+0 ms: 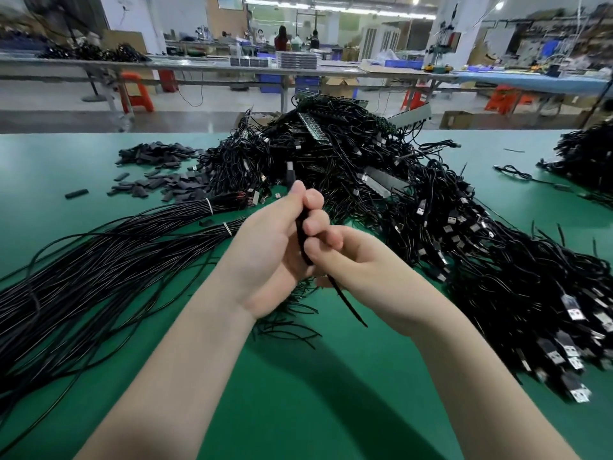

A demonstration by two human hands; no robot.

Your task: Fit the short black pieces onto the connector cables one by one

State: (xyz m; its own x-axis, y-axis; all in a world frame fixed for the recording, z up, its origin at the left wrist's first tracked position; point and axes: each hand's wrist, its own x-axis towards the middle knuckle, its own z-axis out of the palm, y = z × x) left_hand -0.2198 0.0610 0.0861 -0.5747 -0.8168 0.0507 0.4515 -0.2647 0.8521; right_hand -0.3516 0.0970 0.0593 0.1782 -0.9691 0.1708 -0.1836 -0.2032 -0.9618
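Both hands meet over the middle of the green table (298, 376). My left hand (275, 240) grips a black connector cable (348, 303), whose plug end (290, 175) sticks up above my fingers. My right hand (345, 257) pinches the same cable just below, its fingers curled round it, and the cable's thin tail hangs down beneath my right wrist. Whether a short black piece sits on the cable is hidden by my fingers. A heap of short black pieces (159, 171) lies at the back left of the table.
A big tangle of black cables with USB plugs (381, 180) fills the middle and right. Bundles of plain black wire tied with white bands (109, 257) lie at left. Another cable pile (587, 154) sits far right. Workbenches and orange stools stand beyond the table.
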